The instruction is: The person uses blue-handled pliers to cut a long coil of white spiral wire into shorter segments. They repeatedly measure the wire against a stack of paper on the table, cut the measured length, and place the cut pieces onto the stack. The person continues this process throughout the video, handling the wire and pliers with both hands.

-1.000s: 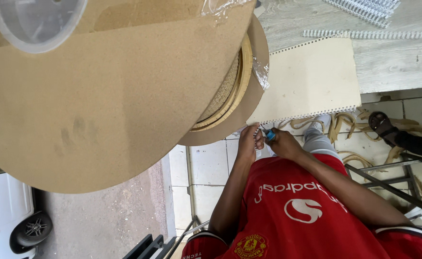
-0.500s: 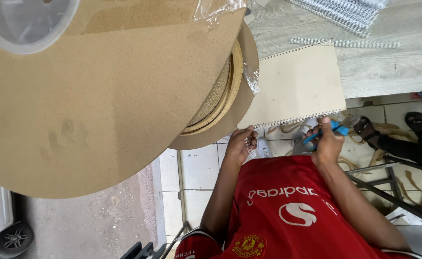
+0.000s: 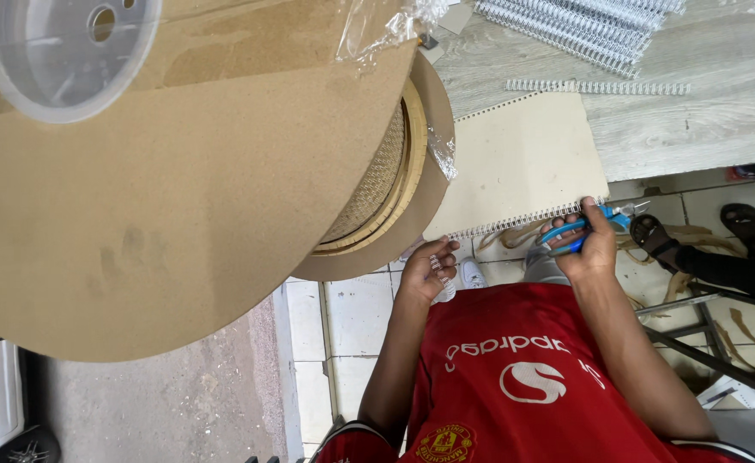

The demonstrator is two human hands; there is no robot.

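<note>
Right hand [image 3: 588,249] slid pliers [image 3: 585,230] rightward along notebook [image 3: 523,163] (left hand [image 3: 426,273] grips wire).

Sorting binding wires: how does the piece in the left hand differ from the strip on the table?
The piece is short, the strip long. The piece sits in the curled left hand; the strip lies loose and flat on the table beside the notebook. Both are pale looped wire.

Both forearms are extended forward from the torso, elbows bent, with the left hand [image 3: 427,273] held lower, its fingers curled inward over the palm, and the right hand [image 3: 587,247] raised slightly further out, its fingers clenched in a tight grip.
</note>
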